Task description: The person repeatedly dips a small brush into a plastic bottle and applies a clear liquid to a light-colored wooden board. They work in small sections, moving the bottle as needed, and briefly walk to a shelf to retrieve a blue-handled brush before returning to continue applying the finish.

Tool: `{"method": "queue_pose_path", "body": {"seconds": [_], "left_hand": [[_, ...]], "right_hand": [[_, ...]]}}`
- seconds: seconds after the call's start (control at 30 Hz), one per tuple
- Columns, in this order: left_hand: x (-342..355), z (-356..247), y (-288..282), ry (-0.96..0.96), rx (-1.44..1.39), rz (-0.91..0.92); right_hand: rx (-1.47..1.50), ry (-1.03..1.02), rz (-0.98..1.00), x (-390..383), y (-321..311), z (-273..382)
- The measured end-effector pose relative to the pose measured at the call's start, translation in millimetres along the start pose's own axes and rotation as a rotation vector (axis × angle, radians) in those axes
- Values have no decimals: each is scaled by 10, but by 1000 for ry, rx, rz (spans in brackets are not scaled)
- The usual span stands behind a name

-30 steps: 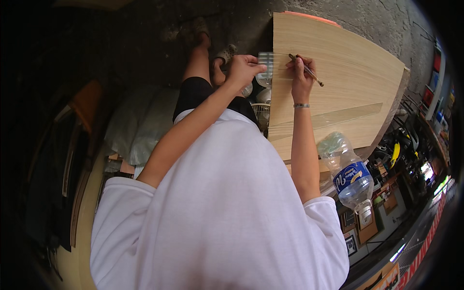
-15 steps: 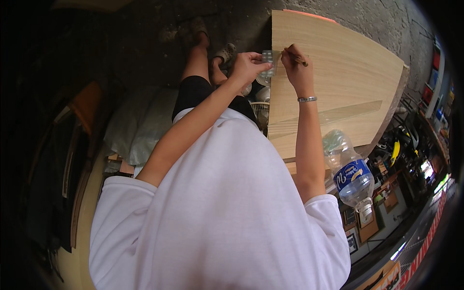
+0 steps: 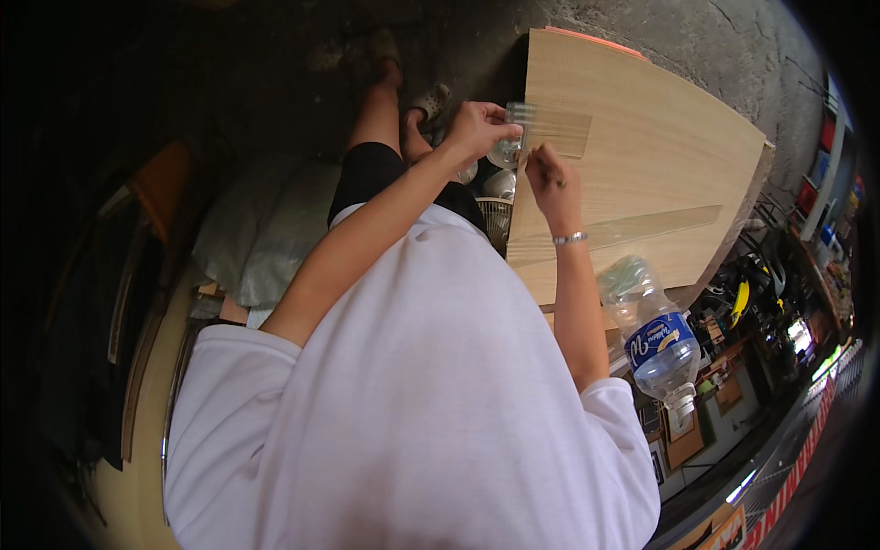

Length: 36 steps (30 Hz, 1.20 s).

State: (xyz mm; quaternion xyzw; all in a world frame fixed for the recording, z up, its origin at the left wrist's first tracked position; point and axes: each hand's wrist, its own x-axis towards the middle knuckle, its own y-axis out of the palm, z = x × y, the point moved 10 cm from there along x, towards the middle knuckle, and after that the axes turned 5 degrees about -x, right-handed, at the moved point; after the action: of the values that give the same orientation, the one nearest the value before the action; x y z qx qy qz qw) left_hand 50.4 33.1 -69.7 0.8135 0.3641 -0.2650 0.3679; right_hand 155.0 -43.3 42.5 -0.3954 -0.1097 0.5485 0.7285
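My left hand pinches the left end of a clear, flat, glass-like piece, which reaches over the left edge of a pale wooden board. My right hand, with a metal band at its wrist, is closed just below that piece, near the same edge. A short, slim brown tool shows only in part in its fingers; the rest is hidden. Lower on the board lies a long clear strip.
A large clear plastic bottle with a blue label lies beside my right forearm. Beneath the board's left edge are a clear round container and a pale ribbed basket. Grey plastic-wrapped material stands left of my legs.
My right hand has moved down, toward me, along the board's edge with the slim tool. The clear piece now lies farther across the board, with my left hand still pinching its end.
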Motion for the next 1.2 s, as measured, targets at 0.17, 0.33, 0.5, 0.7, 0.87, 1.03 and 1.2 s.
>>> {"method": "queue_pose_path", "body": {"seconds": [0.17,0.33,0.5,0.7,0.87,1.03,1.2], "left_hand": [[-224,-46,-161,28,5,-27],[-229,67,-344,-11,-64,-5],[-259,36,-482,-43,-138,21],[-620,-568,-125,-53,-214,120],[-838,-997,699,-30,-229,298],[-1081,-949,1512,-69,-14,428],[-1522,-792,2389,-97,183,619]], "right_hand": [[538,192,-269,-79,-115,-277],[813,195,-408,271,80,-449],[861,219,-417,231,101,-522],[465,137,-773,-162,-651,-152],[674,237,-612,-723,-826,234],[863,266,-739,-1133,-956,244],[1197,282,-1030,-1814,-1155,138]]}}
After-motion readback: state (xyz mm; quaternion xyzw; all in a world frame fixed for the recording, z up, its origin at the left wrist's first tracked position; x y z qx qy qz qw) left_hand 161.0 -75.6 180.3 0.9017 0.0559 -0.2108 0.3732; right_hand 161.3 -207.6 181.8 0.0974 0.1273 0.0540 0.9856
